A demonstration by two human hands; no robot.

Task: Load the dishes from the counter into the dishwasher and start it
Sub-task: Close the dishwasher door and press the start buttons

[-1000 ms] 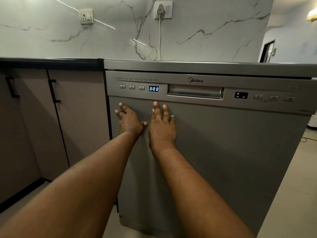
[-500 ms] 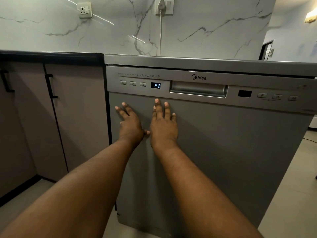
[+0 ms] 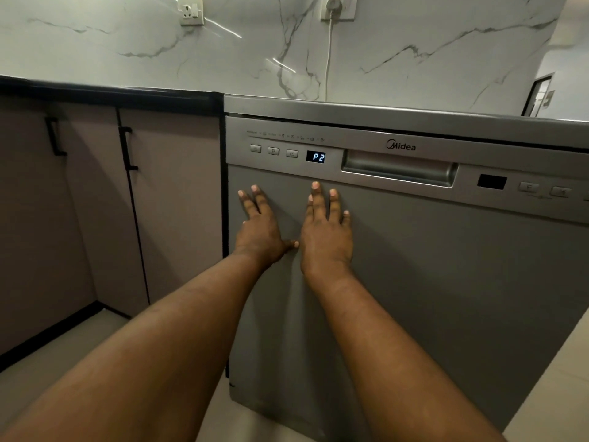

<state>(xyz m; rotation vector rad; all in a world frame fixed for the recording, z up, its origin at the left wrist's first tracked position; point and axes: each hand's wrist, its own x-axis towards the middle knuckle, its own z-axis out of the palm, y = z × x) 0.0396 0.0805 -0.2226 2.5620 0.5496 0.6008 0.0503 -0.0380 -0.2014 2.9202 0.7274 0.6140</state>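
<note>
Brushed grey steel, door shut: your loading looks finished and the wash not yet visibly running.

The grey stainless-steel freestanding dishwasher (image 3: 414, 282) stands hard against the right end of the dark-edged mauve cabinet run (image 3: 95, 202), its door closed, and no dishes show anywhere, so I judge them already inside. The small blue-lit display (image 3: 315, 157) near the left end of the control strip reads P2, a programme chosen; whether the cycle has begun I cannot tell, so pressing the small grey start button (image 3: 292, 153) just left of the display may be what remains. Your left hand (image 3: 261, 228) lies flat and spread near the door's upper left corner, gripping nothing. Your right hand (image 3: 326, 237) is likewise splayed, palm on the door, just beside the left, empty.
</note>
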